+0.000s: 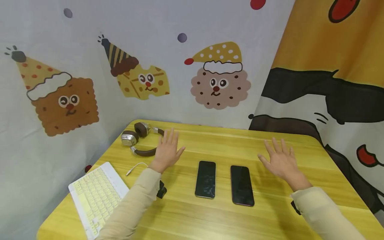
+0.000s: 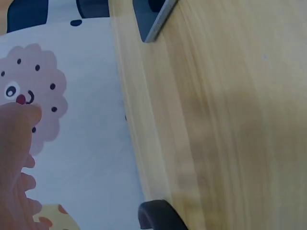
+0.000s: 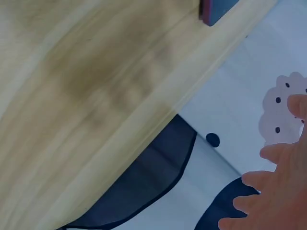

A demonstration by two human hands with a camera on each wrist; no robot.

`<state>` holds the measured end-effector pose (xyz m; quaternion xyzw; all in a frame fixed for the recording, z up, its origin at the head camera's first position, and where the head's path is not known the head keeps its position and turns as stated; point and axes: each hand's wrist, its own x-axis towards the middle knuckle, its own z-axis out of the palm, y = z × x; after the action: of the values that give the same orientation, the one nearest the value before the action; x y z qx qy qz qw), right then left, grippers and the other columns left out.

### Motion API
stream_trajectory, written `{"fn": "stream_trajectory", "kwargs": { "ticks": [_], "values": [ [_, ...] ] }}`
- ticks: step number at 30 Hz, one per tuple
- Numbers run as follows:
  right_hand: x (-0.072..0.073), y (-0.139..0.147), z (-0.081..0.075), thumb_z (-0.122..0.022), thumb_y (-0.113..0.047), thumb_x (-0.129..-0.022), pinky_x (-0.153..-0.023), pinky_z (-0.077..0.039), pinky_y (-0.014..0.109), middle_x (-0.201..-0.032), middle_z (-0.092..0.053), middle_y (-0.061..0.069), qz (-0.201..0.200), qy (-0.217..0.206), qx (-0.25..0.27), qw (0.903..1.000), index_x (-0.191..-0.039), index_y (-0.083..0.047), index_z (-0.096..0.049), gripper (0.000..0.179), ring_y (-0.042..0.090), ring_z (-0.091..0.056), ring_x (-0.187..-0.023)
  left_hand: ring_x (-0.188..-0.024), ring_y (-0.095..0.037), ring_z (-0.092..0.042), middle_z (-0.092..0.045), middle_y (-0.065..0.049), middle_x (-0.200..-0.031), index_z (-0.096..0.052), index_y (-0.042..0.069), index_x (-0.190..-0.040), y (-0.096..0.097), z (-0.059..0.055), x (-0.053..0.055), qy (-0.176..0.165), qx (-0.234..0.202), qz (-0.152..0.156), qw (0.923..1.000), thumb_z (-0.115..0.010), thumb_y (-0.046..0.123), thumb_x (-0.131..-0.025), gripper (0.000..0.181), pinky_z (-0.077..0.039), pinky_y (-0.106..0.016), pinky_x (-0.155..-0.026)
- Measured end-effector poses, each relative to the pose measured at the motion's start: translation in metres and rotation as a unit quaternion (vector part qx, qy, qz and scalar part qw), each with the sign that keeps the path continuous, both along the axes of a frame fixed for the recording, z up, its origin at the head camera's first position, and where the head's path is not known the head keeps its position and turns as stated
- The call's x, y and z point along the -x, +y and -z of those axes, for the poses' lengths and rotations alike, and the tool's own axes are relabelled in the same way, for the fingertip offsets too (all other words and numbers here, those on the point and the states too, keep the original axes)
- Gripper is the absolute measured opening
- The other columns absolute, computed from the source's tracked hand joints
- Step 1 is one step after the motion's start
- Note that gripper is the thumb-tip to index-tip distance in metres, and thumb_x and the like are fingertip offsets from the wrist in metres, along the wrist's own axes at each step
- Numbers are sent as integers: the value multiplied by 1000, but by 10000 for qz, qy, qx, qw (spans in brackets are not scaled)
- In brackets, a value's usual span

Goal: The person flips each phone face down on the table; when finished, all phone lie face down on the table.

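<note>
Beige sleeves (image 1: 325,213) reach in from the lower edge as a person holds both bare hands over a yellow wood-grained bench (image 1: 222,223), a small black device (image 1: 162,190) showing at the left wrist. Fingers spread and grasping nothing, the left hand (image 1: 166,152) crosses in front of the band of a pair of brown-and-silver headphones (image 1: 129,138) in the head view, while the left wrist view shows a gap between the two. Opposite, the right hand (image 1: 281,162) is likewise extended, its fingers apart and its grasp empty, with shadows falling on the wood in the right wrist view. Side by side between the hands lie two phones, dark screens up and well within the bench's edges: the left phone (image 1: 205,180) has a silvery edge, and the right phone (image 1: 242,185), slightly closer to the head camera, a reddish one. Off to the left, a white keyboard (image 1: 97,196) with pale yellow keys rests at an angle, partly covered by the left sleeve, near a thin white cable (image 1: 133,168). Behind stands a printed backdrop (image 1: 168,16) bearing a square biscuit (image 1: 69,110), a cheese wedge (image 1: 151,86) and a round pink cookie (image 1: 222,96), all in party hats.
</note>
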<state>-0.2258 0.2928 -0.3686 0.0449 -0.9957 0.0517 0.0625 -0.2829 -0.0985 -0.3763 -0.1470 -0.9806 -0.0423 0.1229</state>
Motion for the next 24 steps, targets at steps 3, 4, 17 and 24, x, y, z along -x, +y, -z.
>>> {"fn": "stream_trajectory", "kwargs": {
  "ticks": [3,4,17,24],
  "values": [
    [-1,5,5,-24,-59,-89,-98,-1,67,-146,-8,24,97,151,-6,9998,-143,-10,-13,73,46,5,-132,-136,-36,-8,-6,-12,-150,-13,11,-143,-5,4,1,77,-30,-110,9999,-36,48,-91,68,-17,-53,-107],
    [-1,7,6,-23,-59,-89,-98,-2,67,-146,-9,24,148,213,-8,9997,-143,-10,-13,74,46,4,-132,-136,-36,-9,-6,-12,-150,-13,11,-143,-6,6,1,95,-55,-126,9999,-36,48,-91,68,-18,-53,-107],
    [-7,19,7,-25,-56,-90,-98,-4,66,-145,-11,27,323,320,-101,9989,-142,-4,-16,74,47,-2,-131,-135,-38,-9,-4,-15,-150,-16,8,-142,-13,13,-3,-59,-305,-81,9995,-36,48,-91,68,-21,-55,-104],
    [-8,27,9,-27,-52,-92,-99,-5,65,-146,-6,26,326,622,-46,9975,-142,-3,-11,72,47,2,-132,-135,-39,-10,-1,-13,-150,-14,9,-143,-11,16,-2,-68,-360,-11,9993,-36,48,-91,68,-24,-56,-102]
  ]
}}
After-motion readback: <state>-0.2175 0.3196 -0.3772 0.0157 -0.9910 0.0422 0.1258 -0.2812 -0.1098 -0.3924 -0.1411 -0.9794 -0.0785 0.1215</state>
